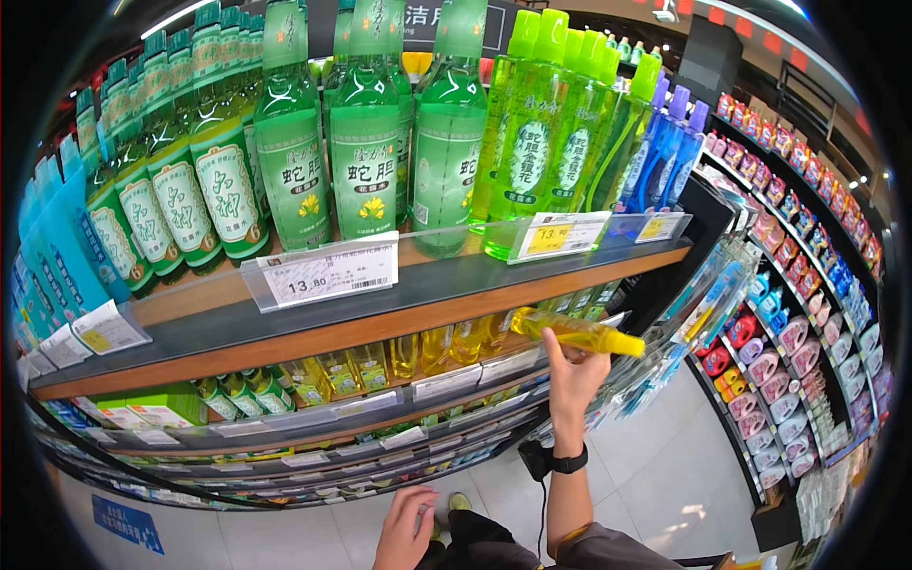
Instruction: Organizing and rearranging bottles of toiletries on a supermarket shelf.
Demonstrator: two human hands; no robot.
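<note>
My right hand grips a yellow bottle with a yellow cap. The bottle is tilted nearly level, its cap to the right, in front of the second shelf. Near its base, similar yellow bottles stand on that shelf. My left hand hangs low near my body, its fingers loosely bent and nothing seen in it. On the upper shelf stand green glass bottles, bright green spray bottles and blue spray bottles with purple caps.
Price tags in clear holders jut from the shelf edges. Hanging packaged goods line the shelf's right end. Across the tiled floor, a curved-looking rack holds detergent bottles. A black strap with a cable circles my right wrist.
</note>
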